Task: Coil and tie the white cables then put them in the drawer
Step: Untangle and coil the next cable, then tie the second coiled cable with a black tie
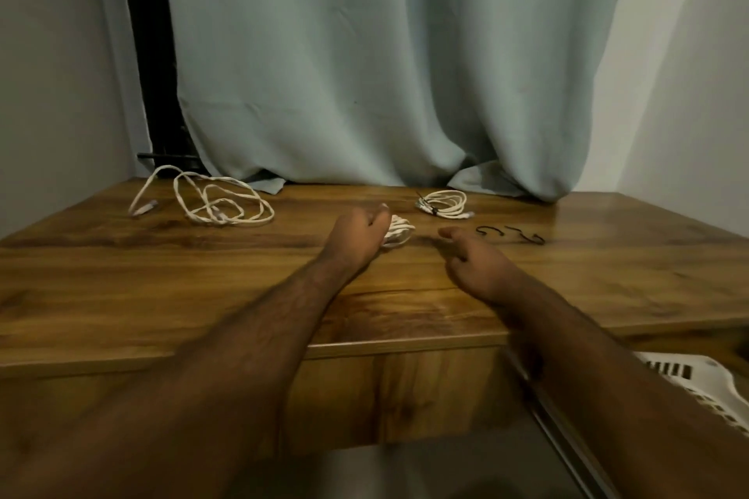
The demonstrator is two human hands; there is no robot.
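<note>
Lying on a wooden worktop (162,280): three white cables and loose ties. Left hand (358,233), grip curled round a coiled white cable (399,235) near the worktop's middle. Right hand (482,267), grip released, fingers relaxed, resting on the worktop just right of that coil and apart from it. Tied white cable coil (444,205), behind the hands, near the curtain (385,53). Loose uncoiled white cable (210,198), far left, well apart. Black twist ties (510,235), just beyond the right hand. White slatted basket (705,385), lower right, below the worktop edge.
</note>
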